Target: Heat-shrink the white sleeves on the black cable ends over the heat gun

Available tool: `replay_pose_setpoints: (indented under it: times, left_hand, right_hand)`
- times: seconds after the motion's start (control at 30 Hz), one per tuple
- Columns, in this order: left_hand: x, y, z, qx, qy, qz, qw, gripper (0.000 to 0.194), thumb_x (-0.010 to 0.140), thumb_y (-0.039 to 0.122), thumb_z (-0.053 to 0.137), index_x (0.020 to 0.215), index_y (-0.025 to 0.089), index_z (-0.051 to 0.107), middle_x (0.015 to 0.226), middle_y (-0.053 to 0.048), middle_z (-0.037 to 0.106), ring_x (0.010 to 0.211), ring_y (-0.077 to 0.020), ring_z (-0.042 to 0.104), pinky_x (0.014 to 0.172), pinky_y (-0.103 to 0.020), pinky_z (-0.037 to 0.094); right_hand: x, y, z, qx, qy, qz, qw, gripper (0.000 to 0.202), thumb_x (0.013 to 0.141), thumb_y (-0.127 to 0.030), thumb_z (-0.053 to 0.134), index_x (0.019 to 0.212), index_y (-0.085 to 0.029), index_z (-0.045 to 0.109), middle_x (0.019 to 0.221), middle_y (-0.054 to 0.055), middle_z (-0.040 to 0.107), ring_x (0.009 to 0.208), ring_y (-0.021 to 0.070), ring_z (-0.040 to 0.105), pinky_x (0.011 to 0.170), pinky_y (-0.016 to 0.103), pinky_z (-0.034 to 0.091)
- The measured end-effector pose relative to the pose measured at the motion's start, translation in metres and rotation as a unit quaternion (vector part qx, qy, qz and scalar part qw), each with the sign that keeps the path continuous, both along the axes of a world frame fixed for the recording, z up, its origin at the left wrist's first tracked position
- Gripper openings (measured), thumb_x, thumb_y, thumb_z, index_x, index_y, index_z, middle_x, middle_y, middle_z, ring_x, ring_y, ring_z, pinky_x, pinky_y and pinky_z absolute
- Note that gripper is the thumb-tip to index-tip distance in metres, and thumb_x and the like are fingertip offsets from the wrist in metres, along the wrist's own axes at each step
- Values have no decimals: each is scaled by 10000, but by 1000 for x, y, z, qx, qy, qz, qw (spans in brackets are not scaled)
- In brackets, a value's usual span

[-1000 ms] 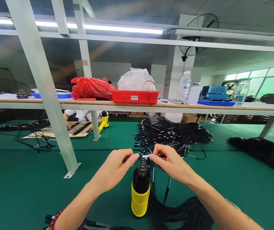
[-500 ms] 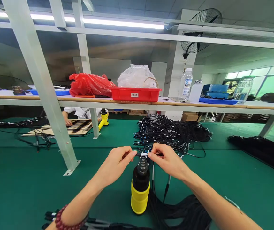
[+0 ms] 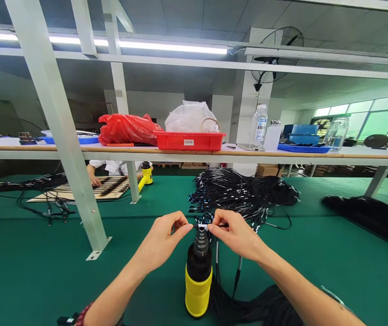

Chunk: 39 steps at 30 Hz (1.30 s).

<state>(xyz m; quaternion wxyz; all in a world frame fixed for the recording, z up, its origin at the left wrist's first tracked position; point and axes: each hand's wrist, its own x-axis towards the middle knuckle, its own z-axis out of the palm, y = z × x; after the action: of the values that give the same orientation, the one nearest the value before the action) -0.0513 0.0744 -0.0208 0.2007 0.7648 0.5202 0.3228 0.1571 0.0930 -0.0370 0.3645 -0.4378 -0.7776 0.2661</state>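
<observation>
A thin black cable with a white sleeve (image 3: 202,225) is stretched level between my two hands, just above the nozzle of a yellow and black heat gun (image 3: 198,290). The heat gun stands upright with its nozzle pointing up. My left hand (image 3: 167,235) pinches the cable at the left of the white sleeve between thumb and forefinger. On the other side my right hand (image 3: 236,233) pinches it the same way. Behind the hands lies a big bundle of black cables (image 3: 234,190) with white and blue ends. More black cables (image 3: 262,308) lie to the right of the heat gun.
A white shelf post (image 3: 78,181) rises at left. Across the green table runs a shelf holding a red bin (image 3: 190,141), a red bag (image 3: 129,130) and bottles. A co-worker's hand (image 3: 94,177) rests by a board at back left. Dark cables (image 3: 366,217) lie right.
The camera view has tilted slightly upward, so the scene sits lower. Both hands keep pinching the cable over the nozzle with little other visible change.
</observation>
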Motion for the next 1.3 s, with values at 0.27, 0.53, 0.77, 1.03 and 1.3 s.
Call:
replay_pose_setpoints:
  times: [0.27,0.53,0.77,1.03,1.3]
  left_hand:
    - [1,-1,3,0,-25,-3,1000,289,885,460,500,748,208,537,703,35,557,665,-151,474,593,-254,336]
    - [-1,1,-3,-20,-18,-21,999,505,950,528,320,672,193,575,625,15,578,651,-168,552,643,-272,372]
    - [-1,-1,1,-30,-35,-31,998,337,908,462,451,736,196,566,708,20,588,686,-161,513,598,-256,338]
    - [1,0,1,-35,-50,-15,998,433,918,527,409,708,187,575,610,35,541,589,-138,437,560,-256,306]
    - [1,2,0,-27,-73,-14,997,351,895,478,489,699,197,567,641,39,551,617,-136,454,574,-252,322]
  right_hand:
    - [6,-3,9,31,-30,11,999,207,886,-248,522,736,-174,643,658,-19,597,590,113,455,545,236,310]
    - [8,-4,13,46,-8,34,998,198,877,-206,538,700,-168,616,629,-38,561,585,100,433,548,225,314]
    - [7,-2,10,38,-5,21,999,134,827,-159,581,707,-163,641,636,-33,596,584,98,462,544,217,326]
    - [6,-4,12,37,-15,11,999,146,833,-183,585,712,-163,664,638,-23,623,574,102,474,535,220,328]
    - [9,-5,14,62,-75,9,995,289,917,-273,508,718,-162,686,615,-17,603,557,108,418,528,245,283]
